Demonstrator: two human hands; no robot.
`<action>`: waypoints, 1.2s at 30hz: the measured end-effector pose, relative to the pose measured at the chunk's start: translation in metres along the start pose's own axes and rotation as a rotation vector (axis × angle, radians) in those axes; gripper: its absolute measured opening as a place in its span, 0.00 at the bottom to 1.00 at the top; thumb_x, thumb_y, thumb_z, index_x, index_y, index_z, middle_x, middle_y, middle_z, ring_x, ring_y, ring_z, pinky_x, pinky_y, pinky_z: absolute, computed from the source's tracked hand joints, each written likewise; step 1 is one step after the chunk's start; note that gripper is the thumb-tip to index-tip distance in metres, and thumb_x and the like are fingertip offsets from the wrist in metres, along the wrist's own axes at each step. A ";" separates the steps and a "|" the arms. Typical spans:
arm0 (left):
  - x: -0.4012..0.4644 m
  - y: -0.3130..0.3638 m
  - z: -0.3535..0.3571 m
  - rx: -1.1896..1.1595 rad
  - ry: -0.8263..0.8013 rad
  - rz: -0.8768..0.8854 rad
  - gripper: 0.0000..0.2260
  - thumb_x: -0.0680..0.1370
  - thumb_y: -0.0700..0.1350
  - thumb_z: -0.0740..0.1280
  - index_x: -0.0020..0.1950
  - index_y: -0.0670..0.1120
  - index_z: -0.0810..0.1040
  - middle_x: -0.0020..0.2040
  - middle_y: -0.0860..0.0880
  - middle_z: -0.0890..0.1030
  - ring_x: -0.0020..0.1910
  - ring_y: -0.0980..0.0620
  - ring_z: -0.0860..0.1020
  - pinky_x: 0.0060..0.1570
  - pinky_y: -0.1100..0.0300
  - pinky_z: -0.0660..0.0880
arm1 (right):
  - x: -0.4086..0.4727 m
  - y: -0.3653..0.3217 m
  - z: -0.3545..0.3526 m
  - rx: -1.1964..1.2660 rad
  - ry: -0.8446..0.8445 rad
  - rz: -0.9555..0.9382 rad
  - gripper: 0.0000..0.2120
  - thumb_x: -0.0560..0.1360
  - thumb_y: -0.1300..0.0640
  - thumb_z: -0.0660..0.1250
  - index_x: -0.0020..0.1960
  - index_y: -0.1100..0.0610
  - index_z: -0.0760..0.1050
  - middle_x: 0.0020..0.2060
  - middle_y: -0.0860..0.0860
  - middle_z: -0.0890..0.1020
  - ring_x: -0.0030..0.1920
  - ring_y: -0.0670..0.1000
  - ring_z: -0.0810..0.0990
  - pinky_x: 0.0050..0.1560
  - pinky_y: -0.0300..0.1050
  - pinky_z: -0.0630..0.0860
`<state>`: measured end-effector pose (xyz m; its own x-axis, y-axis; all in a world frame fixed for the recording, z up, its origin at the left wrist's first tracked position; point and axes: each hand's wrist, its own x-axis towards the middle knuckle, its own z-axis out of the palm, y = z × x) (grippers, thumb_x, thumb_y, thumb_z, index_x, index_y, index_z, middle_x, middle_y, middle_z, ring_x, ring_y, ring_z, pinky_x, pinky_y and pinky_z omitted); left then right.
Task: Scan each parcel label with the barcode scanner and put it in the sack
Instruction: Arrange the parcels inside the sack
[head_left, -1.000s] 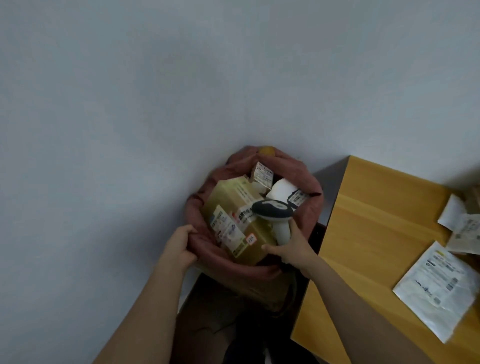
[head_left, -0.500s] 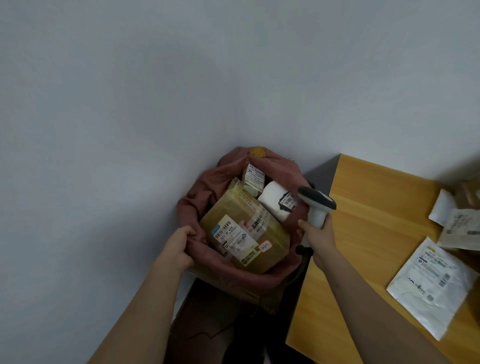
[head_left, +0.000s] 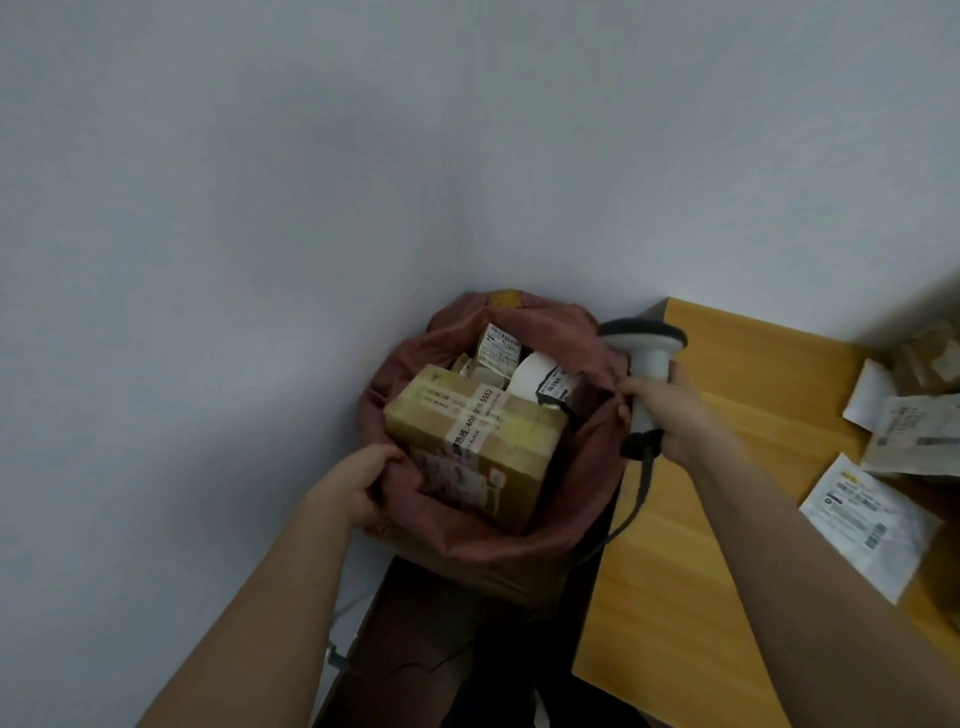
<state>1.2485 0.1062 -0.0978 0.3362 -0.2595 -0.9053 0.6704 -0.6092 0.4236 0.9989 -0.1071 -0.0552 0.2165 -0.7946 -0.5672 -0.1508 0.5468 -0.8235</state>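
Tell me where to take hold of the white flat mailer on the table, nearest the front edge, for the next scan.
The white mailer lies flat, label up, on the table, so pinch a bare edge. Its near-left corner looks best: it faces the free tabletop, away from the other parcels. Come in low from the left with the left hand, since the right hand grips the scanner.

The right hand (head_left: 670, 410) lifted the scanner (head_left: 644, 374) from the sack (head_left: 587, 499) tableward.
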 end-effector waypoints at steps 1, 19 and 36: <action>0.001 0.005 0.002 0.034 0.018 0.014 0.13 0.78 0.39 0.63 0.61 0.38 0.76 0.48 0.38 0.83 0.44 0.41 0.82 0.37 0.50 0.79 | -0.003 -0.023 -0.003 -0.026 -0.015 -0.051 0.18 0.76 0.69 0.65 0.62 0.55 0.67 0.39 0.56 0.76 0.27 0.49 0.74 0.27 0.42 0.75; -0.060 0.079 0.029 -0.344 -0.026 0.635 0.11 0.74 0.46 0.57 0.39 0.43 0.76 0.31 0.47 0.77 0.33 0.50 0.75 0.33 0.62 0.73 | -0.018 -0.041 -0.007 -0.114 0.097 -0.123 0.21 0.74 0.62 0.74 0.61 0.58 0.67 0.44 0.55 0.78 0.32 0.51 0.76 0.29 0.46 0.76; -0.053 0.108 0.043 -0.011 -0.089 0.629 0.13 0.80 0.34 0.56 0.42 0.41 0.78 0.35 0.44 0.75 0.23 0.58 0.74 0.24 0.65 0.73 | -0.021 -0.066 -0.010 -0.040 0.173 -0.187 0.18 0.73 0.66 0.72 0.59 0.59 0.69 0.41 0.55 0.77 0.33 0.50 0.78 0.29 0.44 0.77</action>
<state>1.2750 0.0219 -0.0055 0.6119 -0.6269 -0.4823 0.3696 -0.3126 0.8751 0.9943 -0.1296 0.0113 0.0765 -0.9161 -0.3937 -0.1624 0.3781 -0.9114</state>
